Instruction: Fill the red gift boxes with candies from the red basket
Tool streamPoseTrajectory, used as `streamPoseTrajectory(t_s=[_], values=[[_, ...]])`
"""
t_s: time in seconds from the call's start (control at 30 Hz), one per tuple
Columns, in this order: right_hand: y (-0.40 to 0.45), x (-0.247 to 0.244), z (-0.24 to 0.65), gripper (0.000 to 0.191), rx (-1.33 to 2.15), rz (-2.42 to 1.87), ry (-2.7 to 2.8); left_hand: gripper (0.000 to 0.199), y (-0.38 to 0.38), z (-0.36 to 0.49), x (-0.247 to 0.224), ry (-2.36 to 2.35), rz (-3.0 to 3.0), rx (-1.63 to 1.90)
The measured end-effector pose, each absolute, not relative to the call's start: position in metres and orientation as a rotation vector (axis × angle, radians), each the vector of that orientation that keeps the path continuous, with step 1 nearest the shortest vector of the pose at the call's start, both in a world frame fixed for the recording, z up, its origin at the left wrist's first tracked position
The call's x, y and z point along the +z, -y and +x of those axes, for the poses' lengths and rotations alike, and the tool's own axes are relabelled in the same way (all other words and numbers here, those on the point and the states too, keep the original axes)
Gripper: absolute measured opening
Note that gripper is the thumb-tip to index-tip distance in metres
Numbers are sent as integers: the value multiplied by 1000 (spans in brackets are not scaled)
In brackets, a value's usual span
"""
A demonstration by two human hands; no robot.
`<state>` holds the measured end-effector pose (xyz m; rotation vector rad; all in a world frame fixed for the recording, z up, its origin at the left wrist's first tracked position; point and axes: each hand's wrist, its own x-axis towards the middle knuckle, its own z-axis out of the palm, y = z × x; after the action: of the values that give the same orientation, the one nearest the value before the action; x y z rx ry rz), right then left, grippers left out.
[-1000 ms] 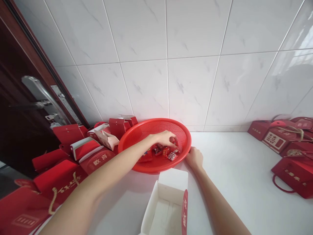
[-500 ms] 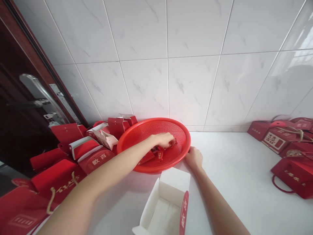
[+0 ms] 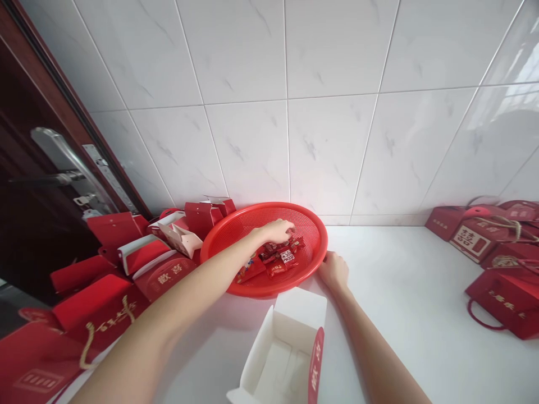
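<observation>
Candies (image 3: 278,261) in mostly red wrappers are heaped on the floor of a red basket (image 3: 314,235), beside a larger red packet (image 3: 255,268). The left hand (image 3: 275,231) is held inside the basket, just above the candies, with its fingers bent; whether any candy is pinched between them cannot be told. The right hand (image 3: 334,271) is curled in at the right rim of the basket; whether the rim is gripped or merely touched cannot be made out. Just in front of the basket, an open box (image 3: 275,359) with a white inside is set on the white table (image 3: 391,292). Red boxes (image 3: 170,272) are crowded at the left, and other boxes (image 3: 475,238) are grouped at the far right.
</observation>
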<state>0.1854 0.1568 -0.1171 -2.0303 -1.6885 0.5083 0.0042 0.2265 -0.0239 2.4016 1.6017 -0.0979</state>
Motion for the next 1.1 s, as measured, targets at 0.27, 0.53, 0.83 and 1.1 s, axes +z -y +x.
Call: streamPoseTrajectory(t_s=[0.27,0.53,0.83,1.1], values=[[-156,-116,185,23,498,-2045,1689,30,-225,-3,-14,-1783,2239,-455],[-156,-116,185,23,485,-2041,1698,29,-220,1,-11,-1756,2181,-695],[-156,-116,185,23,485,-2045,1694,30,-218,2,-11,-1738,2209,-675],[-156,-115,185,23,495,-2043,1687,29,-217,1,-14,-1645,2323,-429]])
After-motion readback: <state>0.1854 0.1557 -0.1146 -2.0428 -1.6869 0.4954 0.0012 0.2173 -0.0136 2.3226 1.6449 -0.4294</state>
